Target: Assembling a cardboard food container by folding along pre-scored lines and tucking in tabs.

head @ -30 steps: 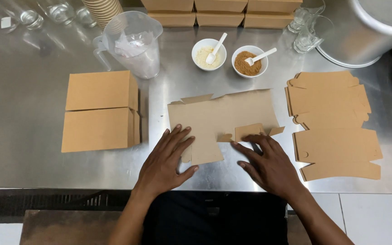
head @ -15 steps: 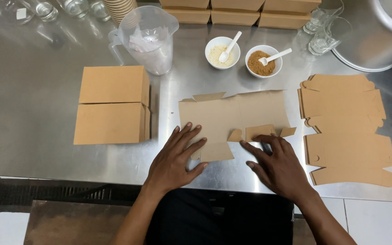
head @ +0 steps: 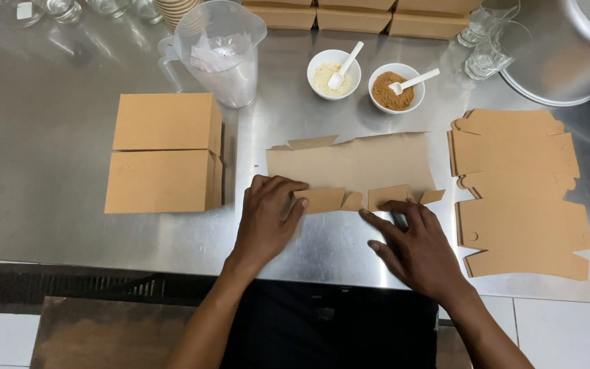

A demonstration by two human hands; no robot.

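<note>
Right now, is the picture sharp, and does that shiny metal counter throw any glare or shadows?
Head view: sharp overall, with both hands and the flat cardboard blank crisp. The steel counter shows soft, broad light reflections at upper left, not harsh glare. Faint shadows lie under the left hand and right hand. The clear jug shows small highlights.
</note>
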